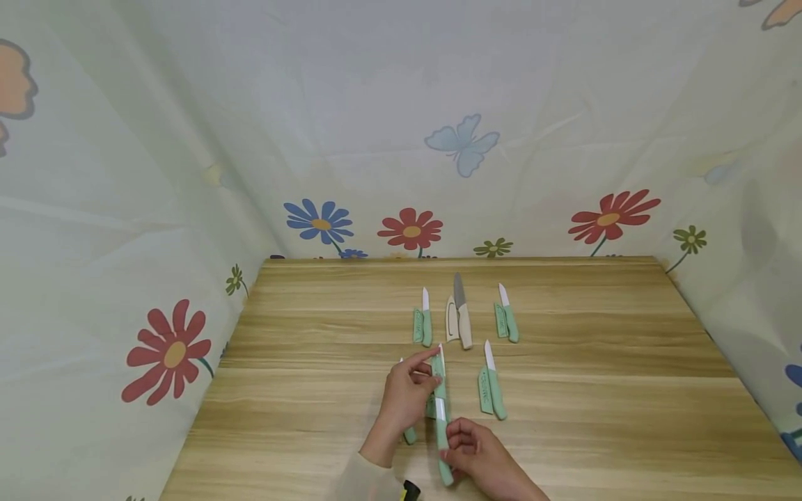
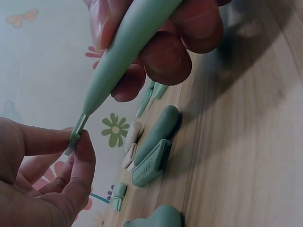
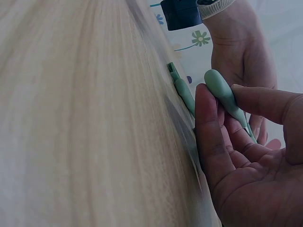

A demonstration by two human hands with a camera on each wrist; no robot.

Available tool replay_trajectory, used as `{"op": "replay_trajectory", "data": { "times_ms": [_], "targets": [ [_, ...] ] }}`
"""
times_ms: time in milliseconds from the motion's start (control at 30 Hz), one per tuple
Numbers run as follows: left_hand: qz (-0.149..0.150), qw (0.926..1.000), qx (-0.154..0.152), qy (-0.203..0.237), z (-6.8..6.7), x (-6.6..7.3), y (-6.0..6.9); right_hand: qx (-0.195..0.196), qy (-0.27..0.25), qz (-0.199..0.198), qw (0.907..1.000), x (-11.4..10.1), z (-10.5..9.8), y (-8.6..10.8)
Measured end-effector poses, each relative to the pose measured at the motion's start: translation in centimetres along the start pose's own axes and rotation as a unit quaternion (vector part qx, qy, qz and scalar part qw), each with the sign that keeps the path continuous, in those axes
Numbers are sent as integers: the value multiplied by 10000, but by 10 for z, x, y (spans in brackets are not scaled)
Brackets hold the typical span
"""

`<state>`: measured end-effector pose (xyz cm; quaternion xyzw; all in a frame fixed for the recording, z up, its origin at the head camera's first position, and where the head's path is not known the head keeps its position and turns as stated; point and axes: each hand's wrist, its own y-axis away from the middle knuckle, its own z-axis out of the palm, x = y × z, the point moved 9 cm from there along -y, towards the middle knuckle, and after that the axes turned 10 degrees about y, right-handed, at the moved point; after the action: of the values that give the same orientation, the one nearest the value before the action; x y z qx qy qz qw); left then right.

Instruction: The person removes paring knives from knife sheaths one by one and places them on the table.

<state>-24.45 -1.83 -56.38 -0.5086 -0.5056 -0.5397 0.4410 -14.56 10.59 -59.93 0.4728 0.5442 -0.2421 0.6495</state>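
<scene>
Over the near middle of the table, my right hand [image 1: 479, 452] grips the green handle [image 1: 443, 445] of a small paring knife. My left hand [image 1: 404, 393] pinches a green blade sheath [image 1: 438, 384] between thumb and fingers, in line with that knife. A short stretch of pale blade [image 1: 441, 409] shows between handle and sheath; the rest cannot be made out. In the left wrist view the knife handle [image 2: 123, 56] slants down toward the pinched sheath [image 2: 75, 137]. The right wrist view shows the handle's rounded end [image 3: 218, 85] between thumb and fingers.
On the wooden table [image 1: 595, 390] lie more green paring knives [image 1: 427, 327], [image 1: 512, 323], [image 1: 496, 393] with green sheaths beside them. A beige knife [image 1: 464, 327] lies at the back beside its beige sheath [image 1: 452, 320]. Another green handle [image 1: 410, 436] is partly hidden by my left hand.
</scene>
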Motion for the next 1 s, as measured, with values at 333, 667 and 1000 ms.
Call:
{"op": "replay_trajectory", "data": {
  "times_ms": [333,667,1000],
  "targets": [
    [159,9989,437,77,-11,3,-1,-219,-92,12,9997,4,3,1],
    [245,9975,616,230,-23,4,-4,-137,-76,2,9999,7,1,3],
    [75,9996,108,258,-12,-4,0,36,-33,-172,9998,2,-8,2]
  ]
}}
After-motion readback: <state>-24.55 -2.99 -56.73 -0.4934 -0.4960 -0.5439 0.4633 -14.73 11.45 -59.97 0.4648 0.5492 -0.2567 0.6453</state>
